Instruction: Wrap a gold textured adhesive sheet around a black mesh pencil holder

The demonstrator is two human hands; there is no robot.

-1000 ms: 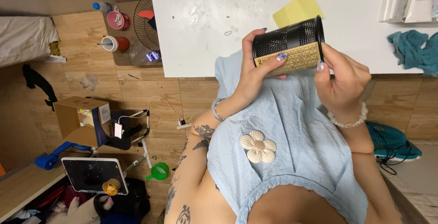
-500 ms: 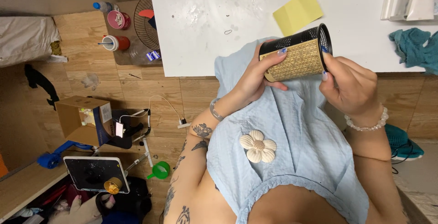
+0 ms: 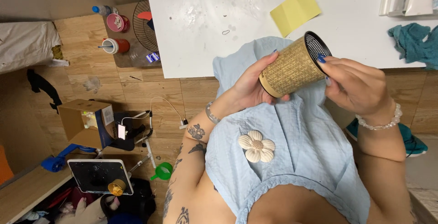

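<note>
Since a moment ago, the cylindrical black mesh cup wrapped in a tan printed-paper sleeve (image 3: 294, 66) has tipped further, so its open mesh mouth now faces up and to the right, and the right hand (image 3: 358, 87) has slid from its side to the rim. That hand's fingers are closed on the rim's edge, while the left hand (image 3: 253, 87) is clamped around the lower body and base from beneath. Both hold the cup tilted above the lap, over a light blue garment with a cream flower ornament (image 3: 257, 145), just in front of the white table (image 3: 205, 32), where a yellow folded paper sheet (image 3: 295, 10) lies.
</note>
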